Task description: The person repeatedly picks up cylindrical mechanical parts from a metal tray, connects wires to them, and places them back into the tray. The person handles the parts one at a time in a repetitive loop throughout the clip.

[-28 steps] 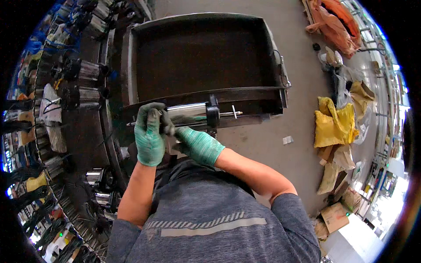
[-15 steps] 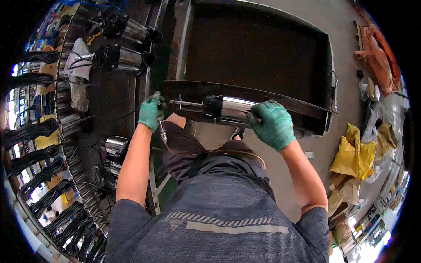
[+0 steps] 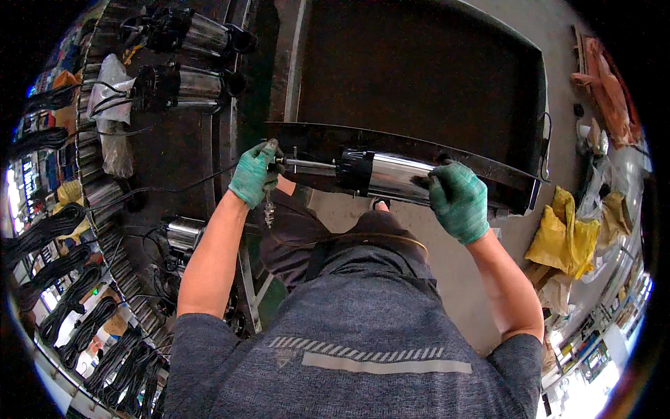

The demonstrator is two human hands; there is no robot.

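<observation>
A shiny steel cylinder (image 3: 399, 174) with a black end section, which looks like a pump or motor body, lies crosswise in front of me. From its left end a thin metal rod (image 3: 307, 164) with a small crosspiece reaches toward my left hand. My left hand (image 3: 255, 173), in a green glove, is closed at the tip of this rod; what its fingers hold is mostly hidden. Below that hand hangs a metal hose fitting (image 3: 269, 213). My right hand (image 3: 459, 201), also in a green glove, is wrapped round the cylinder's right end.
Beyond the cylinder stands a big dark open-topped metal bin (image 3: 543, 91). On the left bench lie similar steel cylinders (image 3: 202, 87), a plastic bag (image 3: 112, 91) and coiled black cables (image 3: 52, 227). Yellow sacks (image 3: 564, 237) lie on the floor at right.
Both hands and the cylinder have shifted a little to the right in view, the right hand slightly lower. A black cable to the left shows more plainly, and the hanging fitting has swung.
</observation>
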